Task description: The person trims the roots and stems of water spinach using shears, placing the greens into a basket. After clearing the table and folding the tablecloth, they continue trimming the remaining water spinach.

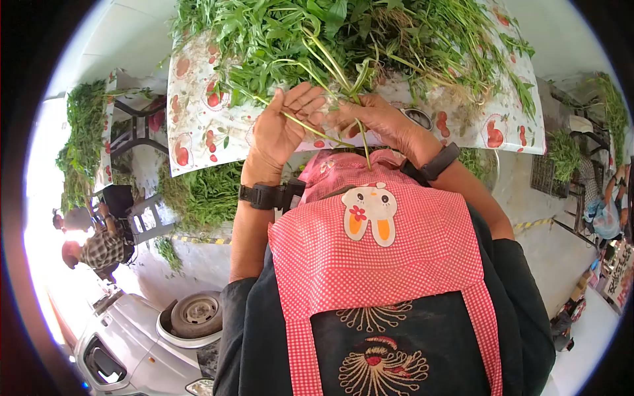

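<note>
My left hand (pixel 282 129) is turned palm up at the table's near edge, its fingers apart from the thumb. Across that palm lies a thin green stem (pixel 317 132). Beside it, my right hand (pixel 383 122) pinches a leafy green stalk (pixel 358 89), whose lower end points down toward my apron. The right fingertips are partly hidden and blurred. Just beyond both hands, a large heap of leafy green plants (pixel 264 39) covers much of the table, with pale roots (pixel 456 89) showing on the right side.
The table has a white cloth (pixel 188 142) with red fruit prints. A round metal rim (pixel 419 119) shows by my right wrist. More greens (pixel 205 195) lie below the table. Other people (pixel 102 247) sit at left and far right. A silver vehicle (pixel 139 336) stands behind at left.
</note>
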The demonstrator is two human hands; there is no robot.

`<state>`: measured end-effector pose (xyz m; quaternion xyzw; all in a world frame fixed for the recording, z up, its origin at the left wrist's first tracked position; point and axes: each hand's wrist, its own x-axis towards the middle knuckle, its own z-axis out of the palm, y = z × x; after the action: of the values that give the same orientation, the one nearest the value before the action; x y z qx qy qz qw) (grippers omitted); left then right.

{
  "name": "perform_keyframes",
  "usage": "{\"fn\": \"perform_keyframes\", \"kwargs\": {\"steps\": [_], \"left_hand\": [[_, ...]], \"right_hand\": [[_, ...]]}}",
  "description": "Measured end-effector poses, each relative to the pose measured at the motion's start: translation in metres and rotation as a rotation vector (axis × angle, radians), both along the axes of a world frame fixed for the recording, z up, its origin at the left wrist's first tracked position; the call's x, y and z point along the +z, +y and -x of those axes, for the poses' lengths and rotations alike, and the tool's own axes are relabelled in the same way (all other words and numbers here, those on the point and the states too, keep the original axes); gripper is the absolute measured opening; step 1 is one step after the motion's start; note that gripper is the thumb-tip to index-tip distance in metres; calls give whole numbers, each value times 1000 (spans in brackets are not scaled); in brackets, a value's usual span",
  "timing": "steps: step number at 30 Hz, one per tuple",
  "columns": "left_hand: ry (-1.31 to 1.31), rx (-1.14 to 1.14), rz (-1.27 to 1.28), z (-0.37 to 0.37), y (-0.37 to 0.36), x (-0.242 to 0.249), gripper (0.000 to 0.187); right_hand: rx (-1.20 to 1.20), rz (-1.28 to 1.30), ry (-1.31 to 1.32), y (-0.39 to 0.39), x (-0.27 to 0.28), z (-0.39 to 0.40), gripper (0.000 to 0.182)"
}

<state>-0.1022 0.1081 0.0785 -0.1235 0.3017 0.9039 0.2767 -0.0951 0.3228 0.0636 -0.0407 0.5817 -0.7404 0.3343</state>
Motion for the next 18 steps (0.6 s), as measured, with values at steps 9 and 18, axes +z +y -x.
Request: {"fn": "perform_keyframes", "kwargs": {"steps": [9,18], "left_hand": [[-26,-155,203,-8,11,-5,39],[-60,95,272,-10,17,6,26]], "right_hand": [[88,-36,-22,-2,7,-8,44],[228,13,-188,6,-8,-43,39]]}}
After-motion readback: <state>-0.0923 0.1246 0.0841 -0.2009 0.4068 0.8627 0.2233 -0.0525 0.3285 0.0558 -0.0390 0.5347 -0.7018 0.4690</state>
